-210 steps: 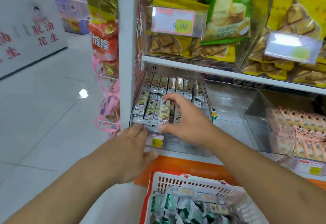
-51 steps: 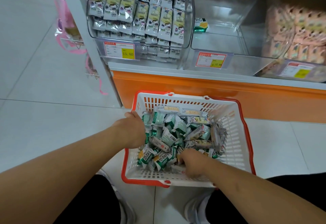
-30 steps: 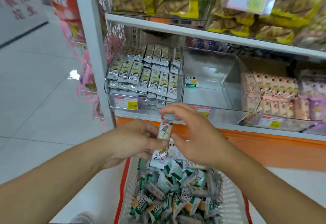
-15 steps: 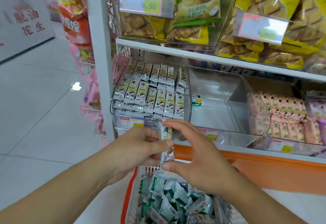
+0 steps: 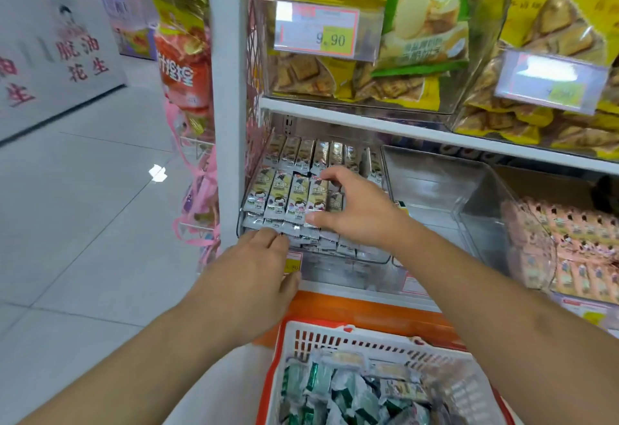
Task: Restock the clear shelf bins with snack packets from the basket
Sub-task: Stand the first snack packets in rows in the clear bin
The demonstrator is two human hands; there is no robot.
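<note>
A clear shelf bin (image 5: 348, 258) at the left of the lower shelf holds rows of slim silver-and-yellow snack packets. Inside it, my right hand (image 5: 360, 215) pinches one snack packet (image 5: 317, 195) lengthwise between thumb and forefinger, setting it into the front row. My left hand (image 5: 254, 274) rests with straight fingers on the bin's front lip, over the price tag. The white basket with a red rim (image 5: 338, 332) stands below on the floor, with several green and silver packets in it.
The middle clear bin (image 5: 435, 183) holds only one small packet (image 5: 400, 205). A bin of pink packets (image 5: 569, 233) stands to the right. Yellow and green biscuit bags (image 5: 425, 15) fill the shelf above. A white shelf post (image 5: 229, 89) stands left, with tiled floor beyond.
My right hand has carried the packet from in front of the shelf up into the left bin. My left hand let go of it and dropped to the bin's front.
</note>
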